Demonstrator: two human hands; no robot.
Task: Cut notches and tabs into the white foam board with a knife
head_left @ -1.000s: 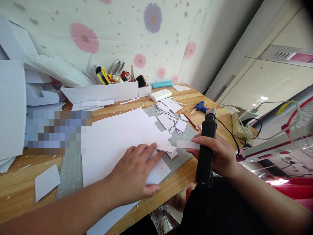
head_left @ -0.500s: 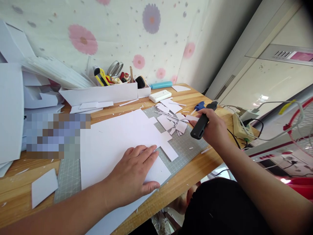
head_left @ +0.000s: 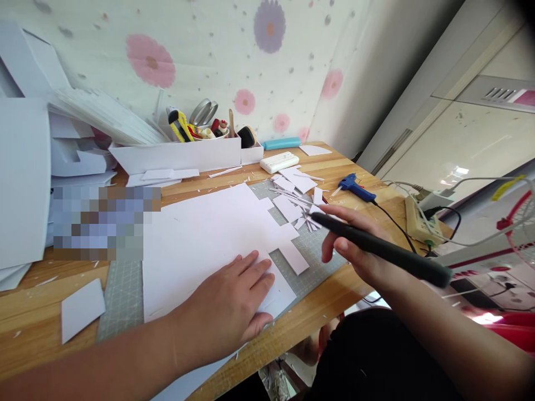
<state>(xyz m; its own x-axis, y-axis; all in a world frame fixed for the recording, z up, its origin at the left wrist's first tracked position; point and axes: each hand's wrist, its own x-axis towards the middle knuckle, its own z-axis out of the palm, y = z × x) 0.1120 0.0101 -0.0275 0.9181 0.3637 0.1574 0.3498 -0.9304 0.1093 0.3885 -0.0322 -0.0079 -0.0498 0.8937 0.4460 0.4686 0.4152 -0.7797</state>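
Observation:
My left hand (head_left: 234, 295) lies flat on a large white board (head_left: 200, 234), its fingers spread near the notched right edge. That edge has several tabs and cut-outs. Beneath the board is a grey gridded cutting mat (head_left: 121, 295). Held in my right hand (head_left: 368, 250) is a black utility knife (head_left: 376, 239), its handle slanting back over the wrist and its front end pointing left. This end hovers over a heap of white offcuts (head_left: 288, 207); the blade is hard to make out against the scraps.
A blue glue gun (head_left: 355, 186) lies right of the offcuts, its cord running toward a power strip (head_left: 422, 220). At the back stand a white tool box (head_left: 179, 156), a white block (head_left: 279, 162) and a blue tube (head_left: 282, 143). Folded white board (head_left: 25, 178) leans at left.
My right hand has turned the utility knife, so its front end now points left instead of away to the right. The glue gun is now uncovered. My left hand stays on the board.

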